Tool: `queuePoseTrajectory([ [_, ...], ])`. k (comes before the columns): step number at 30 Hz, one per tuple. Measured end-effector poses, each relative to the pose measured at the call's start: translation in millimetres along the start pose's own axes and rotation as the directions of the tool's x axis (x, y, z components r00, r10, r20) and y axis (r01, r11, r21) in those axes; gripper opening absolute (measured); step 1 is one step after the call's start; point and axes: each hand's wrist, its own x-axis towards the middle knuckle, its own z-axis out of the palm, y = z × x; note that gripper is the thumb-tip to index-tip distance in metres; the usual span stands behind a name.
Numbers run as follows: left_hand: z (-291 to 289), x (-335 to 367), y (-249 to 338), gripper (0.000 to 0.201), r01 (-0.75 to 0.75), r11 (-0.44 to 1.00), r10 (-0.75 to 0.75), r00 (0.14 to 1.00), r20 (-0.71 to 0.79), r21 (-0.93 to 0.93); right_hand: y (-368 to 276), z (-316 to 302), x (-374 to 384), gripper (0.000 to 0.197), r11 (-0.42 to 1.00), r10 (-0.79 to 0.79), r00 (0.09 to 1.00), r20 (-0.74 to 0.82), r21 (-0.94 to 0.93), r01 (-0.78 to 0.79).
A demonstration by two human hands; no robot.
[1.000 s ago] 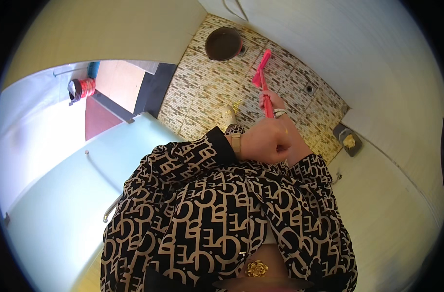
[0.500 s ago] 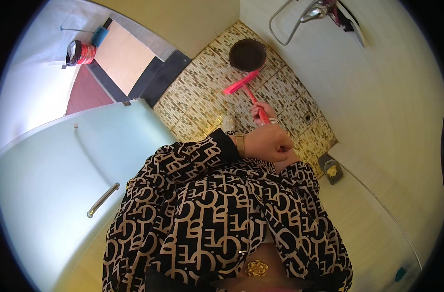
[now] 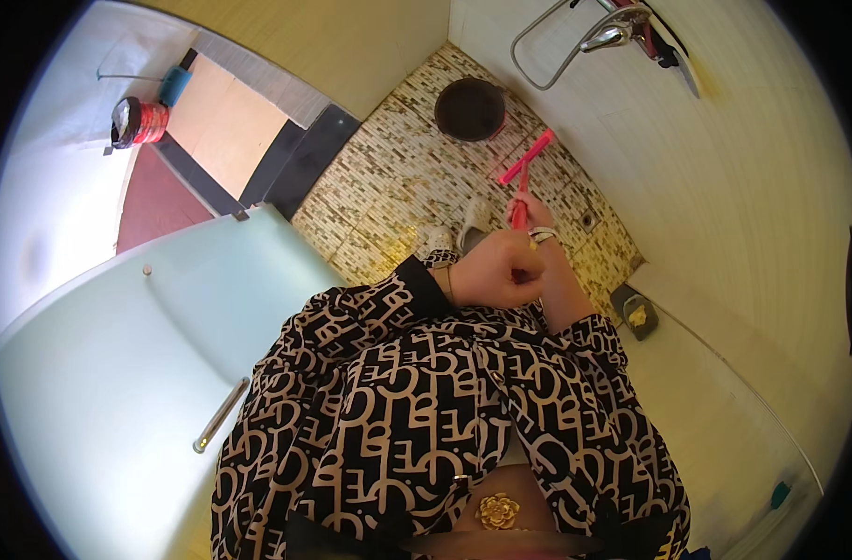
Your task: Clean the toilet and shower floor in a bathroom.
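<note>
While both hands, the left hand (image 3: 497,273) and right hand (image 3: 536,224), close around the pink squeegee (image 3: 524,175) over the mosaic floor (image 3: 389,187), a loose grip could drop it near the dark bucket (image 3: 470,109).

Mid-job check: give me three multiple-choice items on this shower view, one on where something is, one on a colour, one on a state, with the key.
1. Where does the dark round bucket stand?
A. on the mosaic floor in the corner, under the chrome tap
B. on the red mat
C. behind the glass door

2. What colour is the long-handled tool?
A. blue
B. pink
C. white

3. How do the hands stand on the tool?
A. both hang free
B. only one touches it
C. both the left hand and the right hand are closed on its handle

Answers: 1 A, since the bucket sits on the tiles by the wall corner. 2 B, since head and handle are bright pink. 3 C, since the handle runs up out of both fists.
</note>
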Motion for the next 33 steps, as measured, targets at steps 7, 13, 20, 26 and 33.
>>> queuePoseTrajectory([
  [7,-43.2,27.9,-12.6,0.025,0.144,0.988,-0.148,0.986,-0.083,-0.046,2.3,27.3,35.0,0.011,0.976,-0.107,0.985,-0.133,0.174,0.130],
  [13,-67.5,82.9,-28.7,0.028,0.173,0.984,-0.174,0.984,0.028,0.048,-35.9,71.6,75.3,0.012,0.979,-0.141,0.975,-0.171,0.122,0.163],
  [20,-101.6,139.6,-21.0,0.033,-0.011,1.000,0.017,0.970,0.243,-0.024,-71.6,95.0,52.1,0.010,0.911,-0.121,0.993,0.009,0.398,0.107],
  [26,-132.2,151.9,-32.3,0.027,0.204,0.978,-0.189,0.956,0.224,-0.044,-67.4,103.4,73.9,0.010,0.892,-0.036,0.979,-0.202,0.436,0.122],
  [33,-179.1,160.4,-43.3,0.030,0.091,0.992,-0.048,0.918,0.394,-0.092,-71.1,141.5,85.0,0.010,0.867,-0.128,0.978,-0.163,0.461,0.190],
])
